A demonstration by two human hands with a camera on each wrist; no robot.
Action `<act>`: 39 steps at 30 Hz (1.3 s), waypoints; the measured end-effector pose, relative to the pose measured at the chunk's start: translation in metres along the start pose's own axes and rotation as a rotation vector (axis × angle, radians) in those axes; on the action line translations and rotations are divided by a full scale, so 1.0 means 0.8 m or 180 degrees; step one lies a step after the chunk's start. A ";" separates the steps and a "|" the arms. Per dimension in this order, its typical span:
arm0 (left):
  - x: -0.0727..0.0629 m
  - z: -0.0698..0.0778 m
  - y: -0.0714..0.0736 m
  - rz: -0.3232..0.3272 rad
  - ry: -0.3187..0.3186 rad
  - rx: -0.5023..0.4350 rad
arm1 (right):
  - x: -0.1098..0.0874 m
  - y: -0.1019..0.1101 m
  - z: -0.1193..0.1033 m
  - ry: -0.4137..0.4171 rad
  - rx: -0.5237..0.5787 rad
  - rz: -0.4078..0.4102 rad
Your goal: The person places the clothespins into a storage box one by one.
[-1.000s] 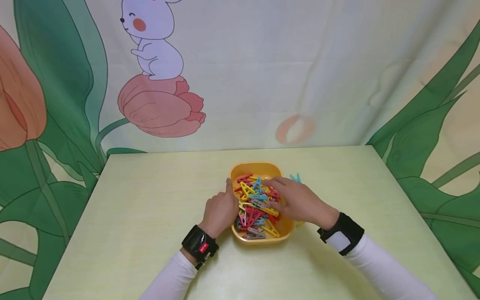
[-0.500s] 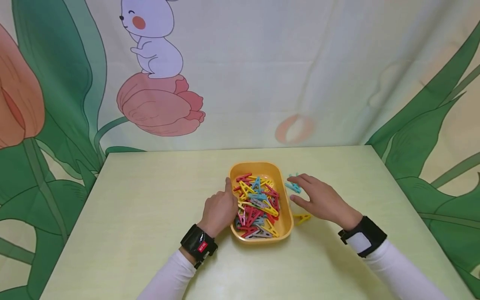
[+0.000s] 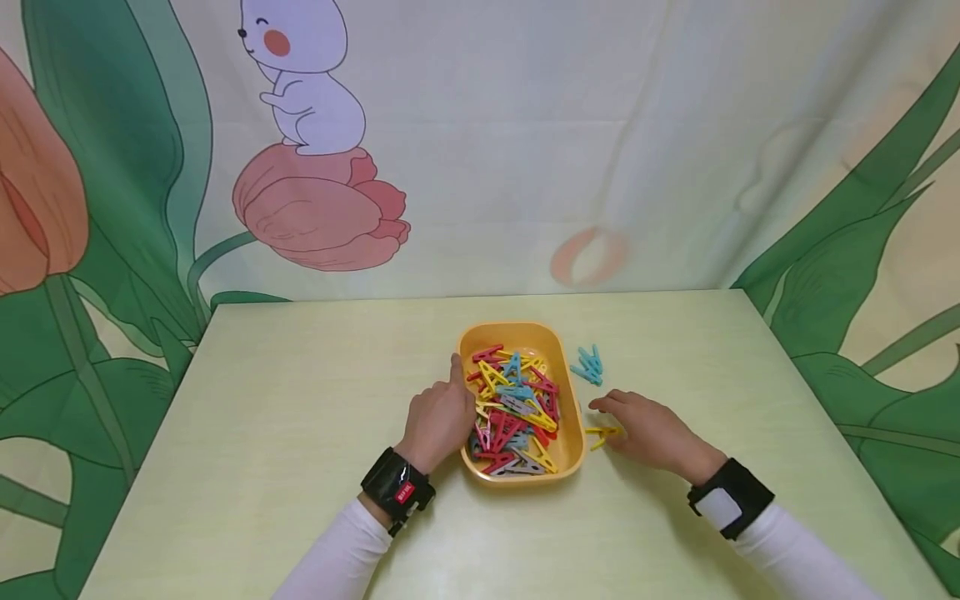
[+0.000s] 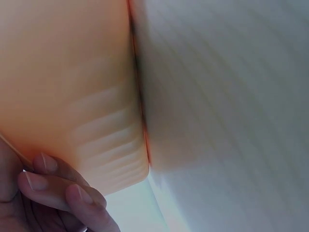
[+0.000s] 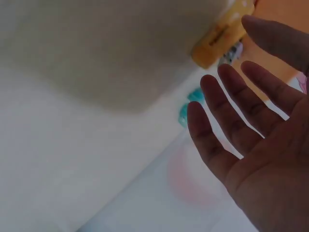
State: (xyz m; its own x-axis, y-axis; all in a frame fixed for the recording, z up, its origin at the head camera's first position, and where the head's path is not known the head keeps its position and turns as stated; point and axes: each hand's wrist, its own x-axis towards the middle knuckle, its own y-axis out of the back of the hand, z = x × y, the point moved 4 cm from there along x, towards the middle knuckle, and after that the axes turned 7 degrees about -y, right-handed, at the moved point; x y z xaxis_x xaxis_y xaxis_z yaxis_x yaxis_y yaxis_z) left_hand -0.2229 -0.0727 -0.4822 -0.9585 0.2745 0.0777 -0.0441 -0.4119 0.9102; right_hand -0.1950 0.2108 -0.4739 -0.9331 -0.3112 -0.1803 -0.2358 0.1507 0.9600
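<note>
A yellow plastic basket (image 3: 567, 375) holds a heap of clothespins (image 3: 517, 408) in red, yellow, blue and grey. My left hand (image 3: 442, 421) holds the basket's left side, index finger laid along the rim; its other fingers curl loosely by the outer wall in the left wrist view, and the thumb is hidden. To the right of the basket, a yellow clothespin (image 3: 602, 435) lies on the table by the fingertips of my right hand (image 3: 648, 433). That hand has its fingers spread and nothing in its grasp, as the right wrist view shows.
Blue clothespins (image 3: 588, 365) lie on the table beyond the right hand, near the basket's upper right side. The pale table (image 3: 315, 400) ends at the back against a printed curtain (image 3: 480, 167).
My right hand has left the space over the basket, moved right past the blue clothespins, and come down and nearer to me by the yellow clothespin. The left hand stays put.
</note>
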 end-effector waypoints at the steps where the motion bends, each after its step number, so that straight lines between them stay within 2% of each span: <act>1: 0.000 0.000 0.000 -0.0014 0.0008 -0.0010 | 0.000 -0.005 0.000 -0.0001 0.0000 -0.0025; 4: 0.000 0.000 -0.001 -0.0044 0.0029 -0.0025 | 0.001 -0.015 0.000 -0.0006 -0.0042 -0.0051; 7: 0.000 -0.001 -0.001 -0.0049 0.0033 -0.0027 | 0.002 -0.014 0.003 -0.0082 -0.0125 0.0004; 10: 0.000 -0.001 0.000 -0.0040 0.0021 -0.0031 | 0.004 0.002 0.005 -0.0183 -0.0121 0.0167; 13: 0.000 -0.001 0.002 -0.0053 0.0027 -0.0034 | 0.007 0.025 0.001 -0.0170 -0.0046 0.0383; 16: 0.000 -0.002 0.002 -0.0069 0.0041 -0.0035 | 0.012 0.042 -0.013 -0.0055 0.0009 0.0579; 20: -0.001 -0.001 0.002 -0.0071 0.0043 -0.0069 | 0.018 0.052 -0.043 0.0121 0.0032 0.0650; 24: -0.001 0.000 0.002 -0.0096 0.0050 -0.0094 | 0.022 0.053 -0.083 0.0313 0.0004 0.0566; 30: -0.001 0.000 0.003 -0.0081 0.0037 -0.0097 | 0.026 0.037 -0.138 0.0778 -0.0218 0.0401; 35: -0.002 0.000 0.005 -0.0029 -0.0026 -0.0057 | 0.027 0.028 -0.151 0.0995 -0.0187 0.0379; 39: -0.004 0.000 0.004 0.0036 -0.0055 -0.0041 | 0.027 0.036 -0.142 0.0931 -0.0054 0.0499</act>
State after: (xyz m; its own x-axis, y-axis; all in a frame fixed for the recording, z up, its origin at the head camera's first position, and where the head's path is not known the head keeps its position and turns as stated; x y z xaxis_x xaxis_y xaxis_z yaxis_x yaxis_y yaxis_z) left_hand -0.2201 -0.0746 -0.4796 -0.9539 0.2847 0.0951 -0.0372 -0.4263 0.9038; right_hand -0.1914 0.1014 -0.4257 -0.8396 -0.5419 0.0367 -0.0887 0.2033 0.9751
